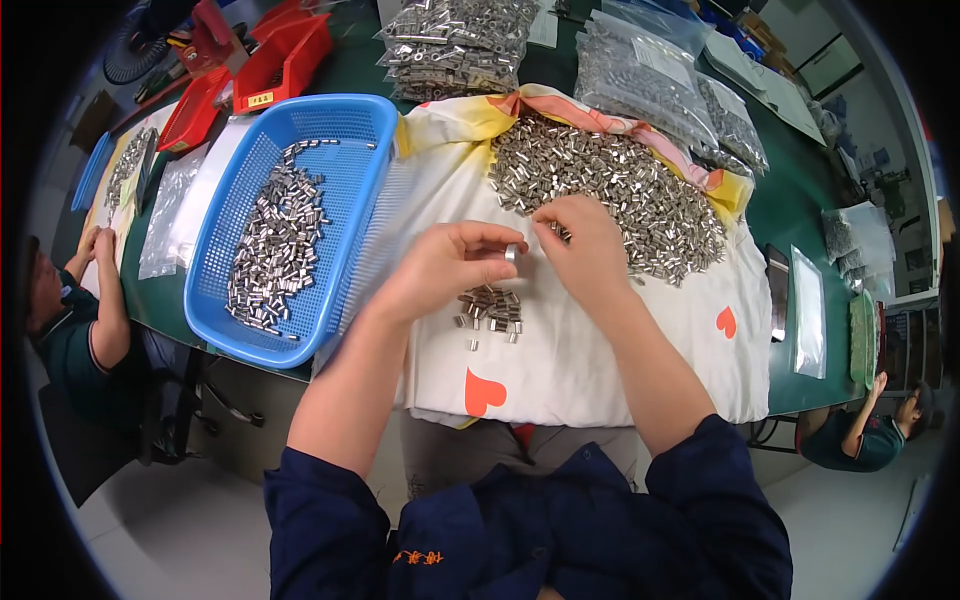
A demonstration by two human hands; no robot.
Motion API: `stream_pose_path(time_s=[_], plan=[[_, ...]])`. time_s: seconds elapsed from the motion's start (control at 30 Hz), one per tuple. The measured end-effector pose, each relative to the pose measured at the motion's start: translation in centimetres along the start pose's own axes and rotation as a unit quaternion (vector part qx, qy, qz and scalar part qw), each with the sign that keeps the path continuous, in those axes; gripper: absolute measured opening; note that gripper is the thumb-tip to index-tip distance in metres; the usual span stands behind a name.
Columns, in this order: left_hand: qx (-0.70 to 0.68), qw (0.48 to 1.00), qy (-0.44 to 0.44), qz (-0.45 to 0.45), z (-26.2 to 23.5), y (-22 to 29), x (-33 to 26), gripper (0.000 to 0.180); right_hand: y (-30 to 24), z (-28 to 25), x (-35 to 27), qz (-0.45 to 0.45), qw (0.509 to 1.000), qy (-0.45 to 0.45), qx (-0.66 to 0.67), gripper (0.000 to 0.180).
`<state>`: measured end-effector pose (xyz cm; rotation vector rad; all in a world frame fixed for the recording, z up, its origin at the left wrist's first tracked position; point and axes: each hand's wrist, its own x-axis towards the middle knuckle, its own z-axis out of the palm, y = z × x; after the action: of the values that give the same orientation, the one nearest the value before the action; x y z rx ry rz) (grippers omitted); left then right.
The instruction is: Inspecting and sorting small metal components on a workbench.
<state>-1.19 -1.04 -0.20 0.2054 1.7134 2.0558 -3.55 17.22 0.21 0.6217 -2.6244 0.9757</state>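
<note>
My left hand (448,266) pinches a small shiny metal sleeve (511,253) between thumb and fingertips. Close beside it, my right hand (588,248) has its thumb and fingers pressed together; whatever is in them is hidden. Below the hands lies a small heap of metal sleeves (491,307), with a few pieces loose at its near side. A large pile of similar sleeves (610,180) spreads beyond and to the right of my right hand, on a white cloth (570,370) with red hearts.
To the left stands a blue perforated basket (350,215) holding many sleeves. Clear bags of metal parts (455,50) and another clear bag (645,80) stand at the back. Red bins (285,65) are at the far left. One person (90,320) sits left, another (860,430) right.
</note>
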Motion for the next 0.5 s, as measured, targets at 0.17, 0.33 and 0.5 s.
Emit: stream_pose_path(time_s=[0.17, 0.33, 0.5], plan=[[-0.057, 0.998, 0.025, 0.016, -0.5, 0.1, 0.0, 0.034, -0.9, -0.7, -0.5, 0.146, 0.932, -0.070, 0.324, 0.011], [-0.081, 0.996, 0.038, 0.026, -0.4, 0.1, 0.1, 0.034, -2.1, -1.1, -0.6, 0.096, 0.950, -0.057, 0.290, 0.009], [-0.070, 0.997, 0.024, 0.022, -0.5, 0.0, 0.0, 0.035, -2.4, -0.9, -0.7, 0.088, 0.958, -0.049, 0.268, 0.007]])
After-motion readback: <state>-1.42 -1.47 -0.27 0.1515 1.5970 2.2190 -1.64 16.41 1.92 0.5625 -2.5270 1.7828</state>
